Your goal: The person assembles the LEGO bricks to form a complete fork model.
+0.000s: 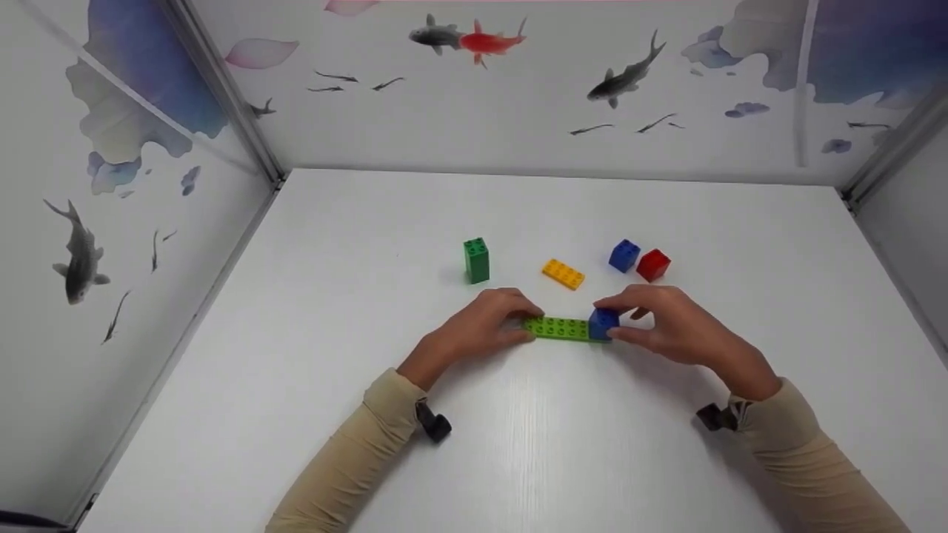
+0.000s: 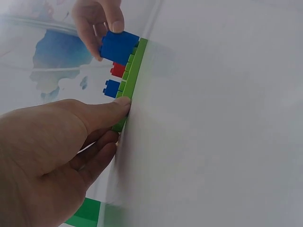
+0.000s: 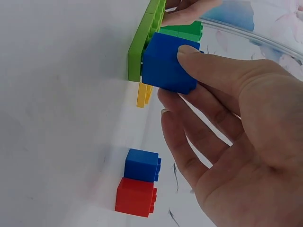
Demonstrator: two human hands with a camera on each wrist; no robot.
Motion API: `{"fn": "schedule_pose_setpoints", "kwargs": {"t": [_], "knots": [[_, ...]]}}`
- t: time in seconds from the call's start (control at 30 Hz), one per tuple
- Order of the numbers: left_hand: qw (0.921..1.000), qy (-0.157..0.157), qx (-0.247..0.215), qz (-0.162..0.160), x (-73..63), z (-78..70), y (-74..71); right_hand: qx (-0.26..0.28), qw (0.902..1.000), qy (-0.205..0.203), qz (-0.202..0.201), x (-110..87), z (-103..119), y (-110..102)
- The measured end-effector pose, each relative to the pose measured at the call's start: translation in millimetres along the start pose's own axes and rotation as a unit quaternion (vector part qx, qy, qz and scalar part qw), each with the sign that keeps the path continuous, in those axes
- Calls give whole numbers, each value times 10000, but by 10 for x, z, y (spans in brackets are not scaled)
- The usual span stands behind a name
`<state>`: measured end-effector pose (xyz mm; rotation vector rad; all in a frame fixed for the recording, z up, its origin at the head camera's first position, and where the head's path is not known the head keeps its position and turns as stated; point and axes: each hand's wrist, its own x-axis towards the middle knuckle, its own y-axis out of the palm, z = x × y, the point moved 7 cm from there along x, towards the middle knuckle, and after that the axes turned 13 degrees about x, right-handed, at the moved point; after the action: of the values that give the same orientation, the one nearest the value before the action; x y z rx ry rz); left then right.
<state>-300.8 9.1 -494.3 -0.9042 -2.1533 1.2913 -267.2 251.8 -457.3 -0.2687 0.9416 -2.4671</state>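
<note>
While pinching lime plate (image 1: 563, 329) at left end with left fingers (image 1: 517, 300), probably against sliding, held blue brick (image 1: 603, 323) at right end, pinched in right fingers (image 1: 631, 296), likely for alignment; could not tell whether fully seated. Noted yellow plate (image 1: 563, 274) beyond on tabletop (image 1: 518, 444), apparently for clearance.

The white table (image 1: 511, 451) in front of me carries an upright green block (image 1: 478, 262), a flat yellow piece (image 1: 563, 274), and to its right a loose blue block (image 1: 624, 255) just beside a red block (image 1: 653, 265). I hold a light green strip (image 1: 561, 328) at the tabletop, contact unclear.
</note>
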Motion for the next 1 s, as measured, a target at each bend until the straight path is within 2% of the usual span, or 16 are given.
{"fn": "schedule_pose_setpoints", "kwargs": {"t": [0.73, 1.0], "knots": [[9996, -270, -120, -11, -8, -1, -3, -174, 9995, 198, 167, 31, 46, 42], [9995, -298, -105, 16, -7, 1, 3, -129, 9997, 171, 97, 32, 30, 56]]}}
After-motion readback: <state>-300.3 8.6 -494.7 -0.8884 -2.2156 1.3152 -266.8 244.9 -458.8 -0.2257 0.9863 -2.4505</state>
